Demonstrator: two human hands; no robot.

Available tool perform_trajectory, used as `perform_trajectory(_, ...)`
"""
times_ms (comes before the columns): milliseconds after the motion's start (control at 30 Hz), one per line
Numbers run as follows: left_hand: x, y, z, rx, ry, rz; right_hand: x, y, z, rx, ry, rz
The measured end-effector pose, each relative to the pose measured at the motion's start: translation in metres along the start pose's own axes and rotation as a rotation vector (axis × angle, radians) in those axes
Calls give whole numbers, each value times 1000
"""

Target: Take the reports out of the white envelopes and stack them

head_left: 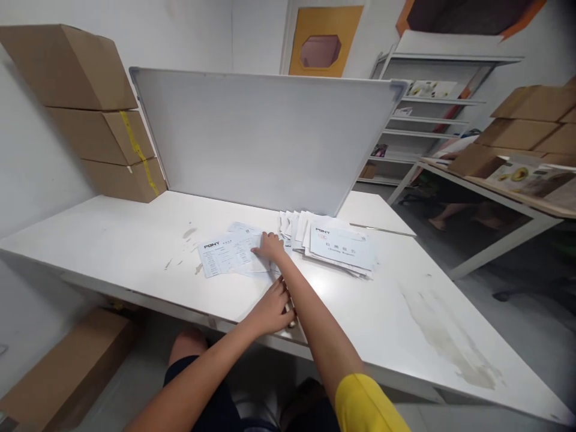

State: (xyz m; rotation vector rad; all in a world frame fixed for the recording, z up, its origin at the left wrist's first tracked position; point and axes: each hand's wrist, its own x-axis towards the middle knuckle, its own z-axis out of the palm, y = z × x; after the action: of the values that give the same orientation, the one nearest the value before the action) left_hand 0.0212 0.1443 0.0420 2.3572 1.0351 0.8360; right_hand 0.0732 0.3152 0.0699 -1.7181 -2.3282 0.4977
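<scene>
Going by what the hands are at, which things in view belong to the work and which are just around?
In the work:
- sheets, under the right hand
- paper stack, beside them
- probably the small item at the left hand; unclear what

Apparently just around:
- whiteboard
- stacked boxes at left
- floor box
- shelf
</scene>
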Motion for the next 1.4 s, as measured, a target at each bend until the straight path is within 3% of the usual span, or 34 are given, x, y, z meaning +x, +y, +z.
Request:
perform_trajectory(200,2,2,1,-9,24,9,15,1,9,106,34,-4)
perform_trajectory(333,1,2,2,5,14,-29,12,6,5,230,94,-27)
perform_trajectory(500,-2,-1,4,39,-48,-117,-11,37,-22,519,499,-125)
perform_trajectory(667,-5,-3,6,23,-54,-137,-50,91,-52,800,827,-86)
perform_trajectory(800,-9,-5,6,-35,4,-127,-91,136,-45,998,991,-36)
perform_trajectory(867,-6,-10,6,-71,183,-146,-109,152,-32,1077,991,8)
perform_trajectory(967,15,-22,9,-103,641,-265,-125,161,-13,1146,898,50)
perform_trajectory(1033,37,-31,10,-170,844,-345,-128,159,-6,1146,822,47)
perform_trajectory(1100,58,-38,12,-320,844,-387,-126,156,-3,1137,759,38)
perform_trajectory(1200,75,-45,14,-488,750,-398,-122,155,-5,1120,735,60)
perform_trajectory(1400,77,-55,12,-570,687,-379,-118,162,-14,1110,814,109)
